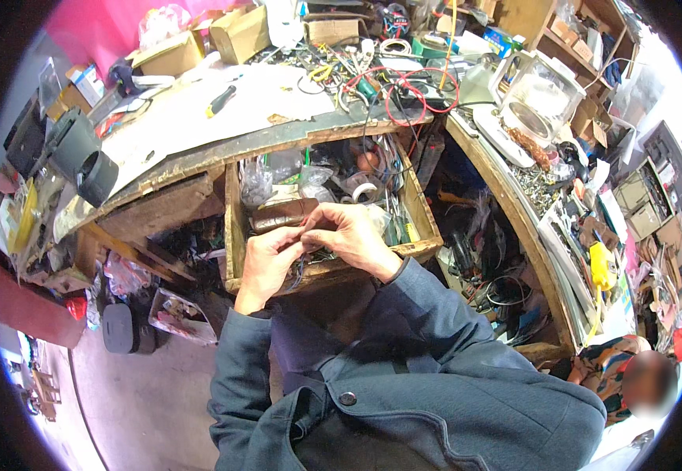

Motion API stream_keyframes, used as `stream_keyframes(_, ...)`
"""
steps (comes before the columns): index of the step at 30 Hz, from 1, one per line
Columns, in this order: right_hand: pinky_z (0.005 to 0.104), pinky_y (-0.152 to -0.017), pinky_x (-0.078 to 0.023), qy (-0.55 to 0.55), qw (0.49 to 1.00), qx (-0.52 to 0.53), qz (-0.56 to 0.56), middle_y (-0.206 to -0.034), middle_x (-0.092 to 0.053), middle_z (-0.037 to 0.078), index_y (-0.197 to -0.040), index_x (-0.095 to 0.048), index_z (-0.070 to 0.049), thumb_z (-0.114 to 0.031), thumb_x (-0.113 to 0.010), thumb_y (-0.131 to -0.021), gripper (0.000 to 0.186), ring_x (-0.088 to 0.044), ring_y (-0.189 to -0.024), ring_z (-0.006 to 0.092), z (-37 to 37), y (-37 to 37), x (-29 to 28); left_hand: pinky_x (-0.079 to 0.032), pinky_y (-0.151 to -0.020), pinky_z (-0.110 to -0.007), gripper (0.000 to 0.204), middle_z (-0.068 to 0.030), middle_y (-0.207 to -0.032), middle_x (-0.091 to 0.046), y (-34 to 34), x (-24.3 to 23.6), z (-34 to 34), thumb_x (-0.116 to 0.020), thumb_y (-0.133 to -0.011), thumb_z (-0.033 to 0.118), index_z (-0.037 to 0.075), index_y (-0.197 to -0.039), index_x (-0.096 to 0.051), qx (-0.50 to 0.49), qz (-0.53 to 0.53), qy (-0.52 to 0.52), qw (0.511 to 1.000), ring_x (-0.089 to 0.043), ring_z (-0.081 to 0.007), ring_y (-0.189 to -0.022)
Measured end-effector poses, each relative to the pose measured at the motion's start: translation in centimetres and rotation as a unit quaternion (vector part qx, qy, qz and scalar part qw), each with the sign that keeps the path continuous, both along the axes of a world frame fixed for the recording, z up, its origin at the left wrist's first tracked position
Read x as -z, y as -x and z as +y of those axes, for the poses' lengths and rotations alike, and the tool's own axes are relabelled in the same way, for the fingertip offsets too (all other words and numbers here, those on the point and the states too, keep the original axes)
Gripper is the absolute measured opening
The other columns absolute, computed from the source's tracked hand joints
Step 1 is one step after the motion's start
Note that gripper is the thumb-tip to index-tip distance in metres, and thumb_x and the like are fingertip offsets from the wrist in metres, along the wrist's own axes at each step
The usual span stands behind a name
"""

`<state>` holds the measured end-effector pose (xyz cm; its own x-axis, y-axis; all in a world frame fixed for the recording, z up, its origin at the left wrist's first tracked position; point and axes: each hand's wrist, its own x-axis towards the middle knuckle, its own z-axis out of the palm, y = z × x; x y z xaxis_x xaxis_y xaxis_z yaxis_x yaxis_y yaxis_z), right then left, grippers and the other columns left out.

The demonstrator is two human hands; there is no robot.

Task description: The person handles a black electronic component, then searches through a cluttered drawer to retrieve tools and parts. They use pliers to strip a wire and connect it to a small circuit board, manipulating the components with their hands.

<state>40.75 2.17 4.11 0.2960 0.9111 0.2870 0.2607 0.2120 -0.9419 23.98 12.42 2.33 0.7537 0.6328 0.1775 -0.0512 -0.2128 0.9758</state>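
A wooden drawer [427, 222] is pulled out from under the bench, and both my hands are above its front part. My left hand [264, 265] and my right hand [350, 235] meet with fingertips pinched together. Whatever lies between the fingers is too small and covered to name. Just beyond my fingers in the drawer is a brown, box-like piece [284, 214]. Clear plastic bags [317, 184], a white ring-shaped roll [365, 191] and loose wires fill the drawer around it.
On the bench a pale sheet [176, 141] bears a screwdriver [221, 101]. Red cable [423, 72] and tangled tools lie at the back. A clear-walled appliance [541, 94] stands on the cluttered right bench, with a yellow plug-like piece [601, 267] nearer. Another person [604, 373] is at lower right.
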Motion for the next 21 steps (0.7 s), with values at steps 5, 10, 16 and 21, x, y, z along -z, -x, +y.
stream_keyframes(5,0.0253,-0.064,-0.052,0.039,0.998,0.05,0.0,-0.076,-0.072,0.003,-0.088,-0.073,-0.002,-0.01,-0.08,-0.086,0.011,-0.063,-0.069,0.0061,-0.3,-0.7,0.4,-0.052,-0.074,-0.023,0.018,-0.0028,-0.089,-0.076,0.2,0.4,0.1,-0.076,-0.091,0.008,-0.001,-0.107,-0.078,-0.078,-0.03,0.002,0.997,-0.065,-0.0068,-0.081)
stream_keyframes(10,0.022,-0.062,-0.05,0.063,0.997,0.008,0.052,-0.079,-0.071,-0.001,-0.094,-0.072,-0.002,-0.008,-0.078,-0.089,0.01,-0.061,-0.068,0.0039,-0.4,-0.9,0.7,-0.054,-0.08,-0.024,0.017,-0.0038,-0.095,-0.076,0.5,0.6,0.3,-0.075,-0.092,0.003,-0.001,-0.108,-0.077,-0.062,-0.089,0.064,0.992,-0.068,-0.0089,-0.086)
stream_keyframes(16,0.022,-0.061,-0.049,0.059,0.998,0.002,0.025,-0.078,-0.07,-0.001,-0.095,-0.072,-0.002,-0.008,-0.076,-0.09,0.008,-0.06,-0.069,0.0029,-0.2,-1.2,0.6,-0.056,-0.08,-0.025,0.018,-0.0073,-0.097,-0.077,0.5,0.7,0.3,-0.075,-0.091,0.001,-0.002,-0.108,-0.077,-0.071,-0.06,0.011,0.996,-0.07,-0.0114,-0.087)
stream_keyframes(21,0.0235,-0.064,-0.05,0.059,0.993,0.005,-0.098,-0.078,-0.069,0.001,-0.098,-0.072,-0.001,-0.007,-0.073,-0.091,0.009,-0.06,-0.07,0.0043,0.0,-4.0,-2.2,-0.056,-0.071,-0.03,0.017,-0.0128,-0.09,-0.077,-0.2,-0.2,-0.8,-0.077,-0.088,0.011,0.004,-0.103,-0.079,-0.145,-0.004,-0.194,0.97,-0.073,-0.0181,-0.077)
